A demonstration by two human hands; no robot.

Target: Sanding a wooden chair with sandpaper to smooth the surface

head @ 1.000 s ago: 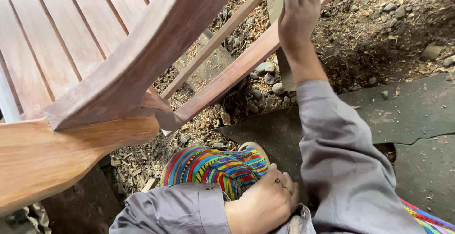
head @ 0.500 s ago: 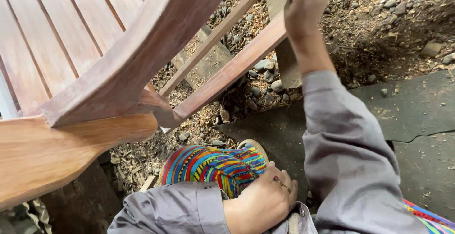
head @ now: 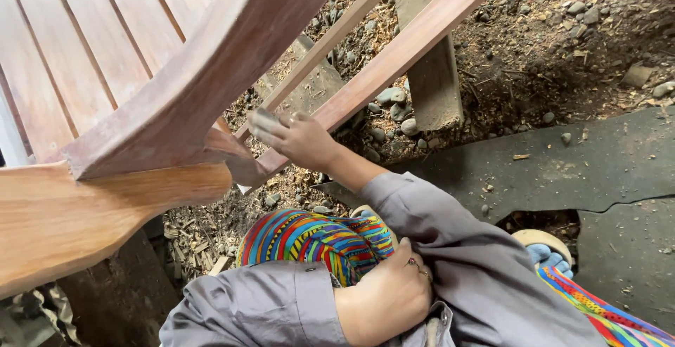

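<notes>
Gravel, wood chips and dark mats (head: 605,157) fill the ground at the right and centre of the frame. A wooden chair (head: 176,108), tipped, takes up the upper left, its rails (head: 415,41) running to the top edge. The right hand (head: 295,138) is pressed against the lower rail at frame centre, fingers curled over a small grey pad (head: 264,118). Open ground lies right of the rail. The left hand (head: 387,298) is seen loosely closed at the bottom centre, resting on striped cloth (head: 309,241); nothing is seen gripped in it.
</notes>
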